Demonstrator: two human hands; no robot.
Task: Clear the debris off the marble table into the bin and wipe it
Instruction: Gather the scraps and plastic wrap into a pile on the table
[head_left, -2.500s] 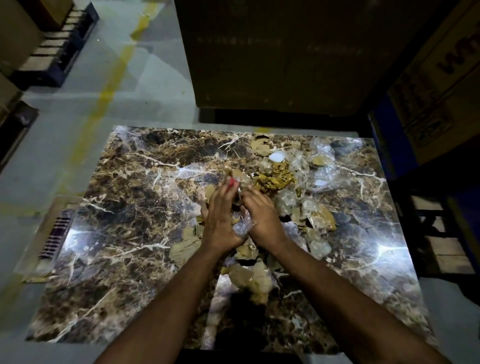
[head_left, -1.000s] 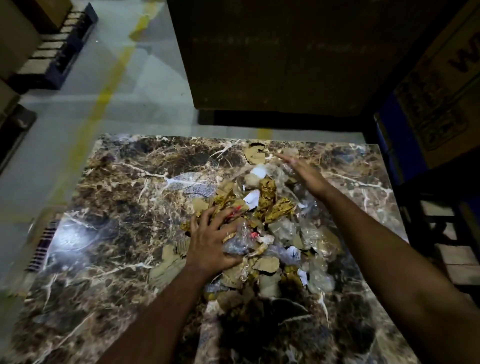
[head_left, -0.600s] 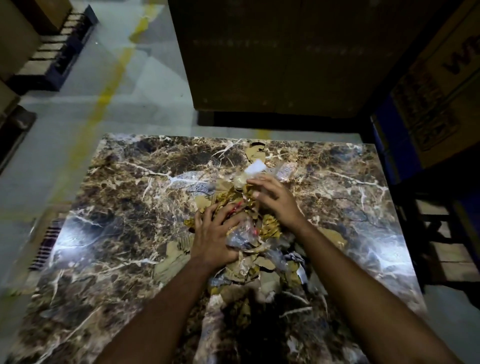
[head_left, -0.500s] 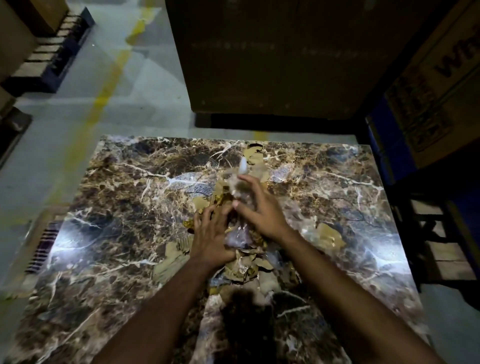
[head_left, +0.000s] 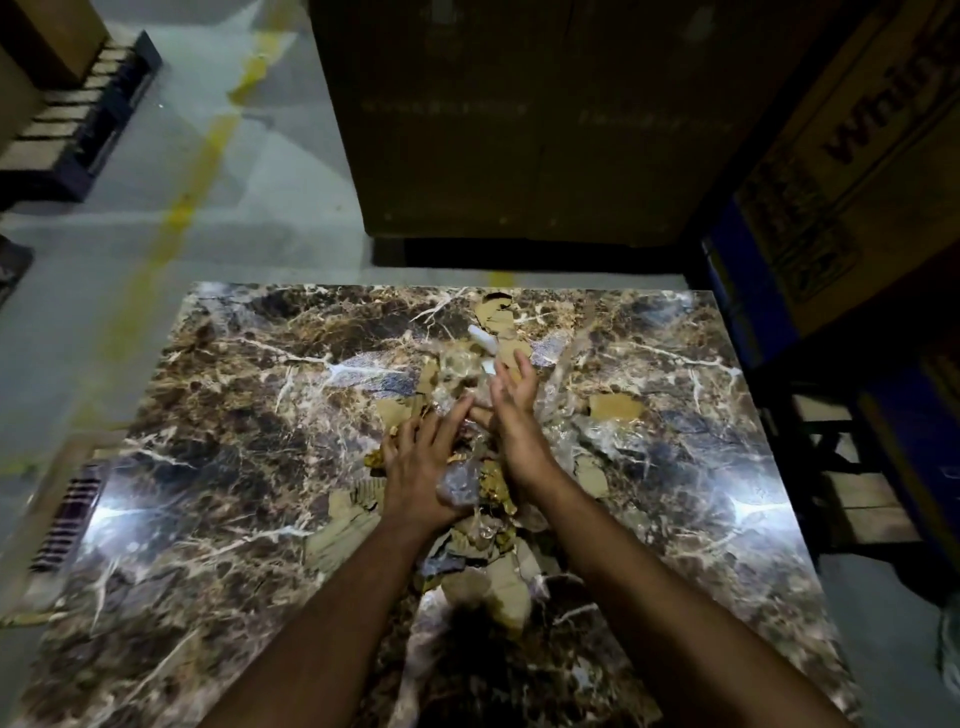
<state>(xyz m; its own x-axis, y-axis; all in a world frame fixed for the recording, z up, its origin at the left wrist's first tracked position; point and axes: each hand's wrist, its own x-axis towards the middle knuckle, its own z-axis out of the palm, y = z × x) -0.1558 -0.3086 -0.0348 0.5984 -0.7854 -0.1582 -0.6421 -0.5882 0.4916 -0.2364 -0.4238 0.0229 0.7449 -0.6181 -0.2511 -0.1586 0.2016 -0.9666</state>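
Note:
A brown marble table (head_left: 223, 415) fills the middle of the view. A heap of debris (head_left: 480, 486), made of cardboard scraps, clear plastic and gold foil, lies at its centre. My left hand (head_left: 423, 467) lies flat on the left side of the heap with fingers spread. My right hand (head_left: 511, 408) presses against the heap's right side, fingers straight and pointing away from me. Loose cardboard pieces (head_left: 613, 405) lie to the right, and one more cardboard scrap (head_left: 496, 314) sits near the far edge. No bin is in view.
A tall dark box (head_left: 519, 119) stands just beyond the table. Printed cartons (head_left: 852, 156) and a blue rack rise at the right. A pallet (head_left: 78, 119) sits on the grey floor at far left, beside a yellow floor line (head_left: 192, 182).
My right hand came back from the table's far right, sweeping plastic and scraps toward the centre. Both hands now flank the heap, which is more compact. The left hand barely moved.

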